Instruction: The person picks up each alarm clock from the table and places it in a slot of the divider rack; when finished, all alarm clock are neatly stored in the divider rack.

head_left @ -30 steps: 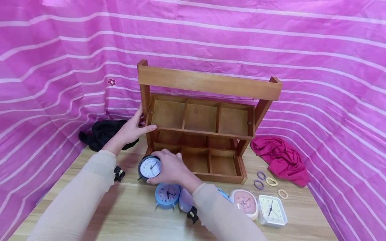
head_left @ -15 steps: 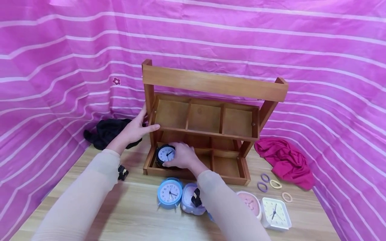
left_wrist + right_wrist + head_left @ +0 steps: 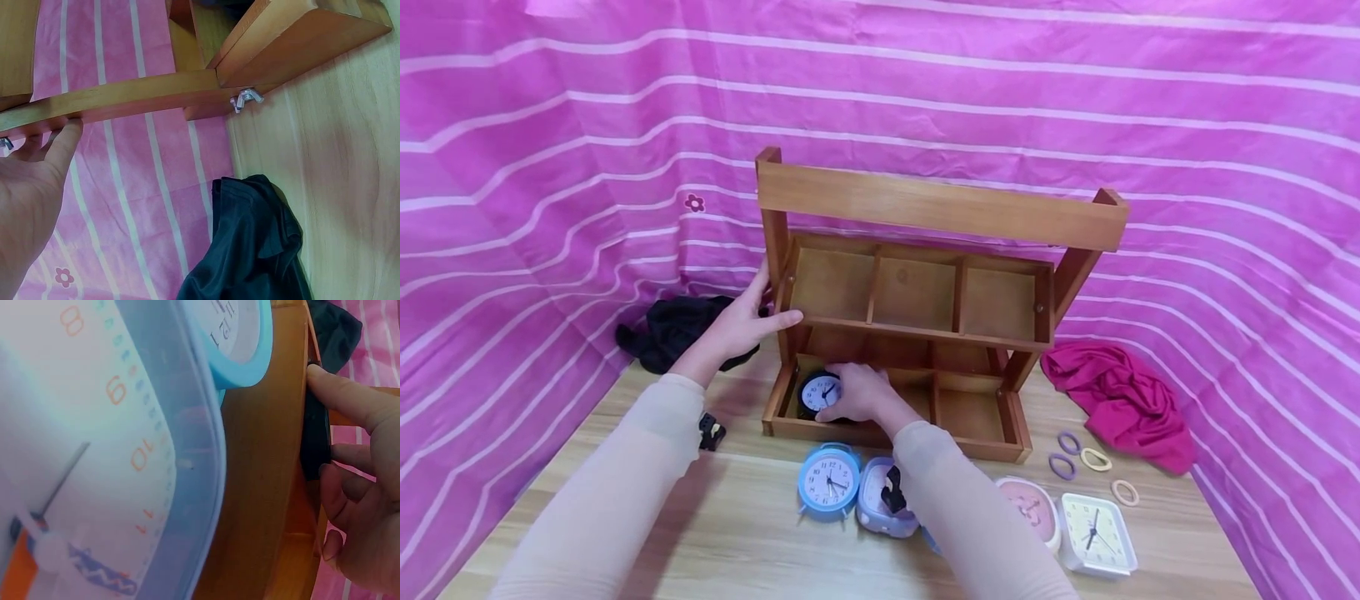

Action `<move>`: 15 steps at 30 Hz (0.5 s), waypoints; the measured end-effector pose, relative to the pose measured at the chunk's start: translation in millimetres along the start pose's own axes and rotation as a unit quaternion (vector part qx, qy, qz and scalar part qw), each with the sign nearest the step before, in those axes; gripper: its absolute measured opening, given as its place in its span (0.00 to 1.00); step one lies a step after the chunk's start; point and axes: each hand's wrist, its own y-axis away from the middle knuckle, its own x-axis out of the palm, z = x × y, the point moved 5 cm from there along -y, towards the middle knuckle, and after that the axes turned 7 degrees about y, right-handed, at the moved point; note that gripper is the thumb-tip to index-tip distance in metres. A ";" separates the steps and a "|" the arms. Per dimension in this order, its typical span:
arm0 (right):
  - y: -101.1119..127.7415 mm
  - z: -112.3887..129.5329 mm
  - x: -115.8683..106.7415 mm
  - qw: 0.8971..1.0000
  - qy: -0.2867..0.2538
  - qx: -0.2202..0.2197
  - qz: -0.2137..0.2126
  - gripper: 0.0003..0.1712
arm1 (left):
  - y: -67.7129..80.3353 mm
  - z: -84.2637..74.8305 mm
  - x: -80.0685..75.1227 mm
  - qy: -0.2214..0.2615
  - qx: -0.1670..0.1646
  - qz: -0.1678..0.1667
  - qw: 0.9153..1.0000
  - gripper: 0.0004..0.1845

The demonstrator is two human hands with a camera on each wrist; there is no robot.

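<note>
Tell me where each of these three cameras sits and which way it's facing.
Head: above, looking forward and down at the rack; both arms show.
Left wrist: beside the rack's left end, facing the curtain and black cloth; left hand shows.
Right wrist: low by the table clocks, facing the rack; right hand grips the black clock.
Shared: rack, black cloth.

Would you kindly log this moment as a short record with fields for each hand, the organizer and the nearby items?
Left hand: left hand rests on the left post of the two-tier wooden organizer, steadying it.
Right hand: right hand holds the small black round alarm clock in the lower tier's left compartment.
Upper tier: three compartments, nothing visible inside.
In front: blue round alarm clock, white square clock.
Right side: crumpled red cloth, hair ties.
Left side: black cloth.
</note>
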 end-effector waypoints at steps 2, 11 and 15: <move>-0.5 -2.0 2.0 1.000 -0.001 0.007 0.006 0.45 | -0.2 -0.5 0.5 0.000 -0.002 -0.001 1.000 0.55; -0.5 -1.7 5.2 0.999 0.034 0.010 0.035 0.38 | -0.3 -1.1 1.1 0.008 0.002 -0.002 1.000 0.55; 1.6 -1.6 4.5 0.998 0.038 0.006 0.043 0.38 | -1.6 1.0 1.2 0.009 0.004 -0.003 1.000 0.55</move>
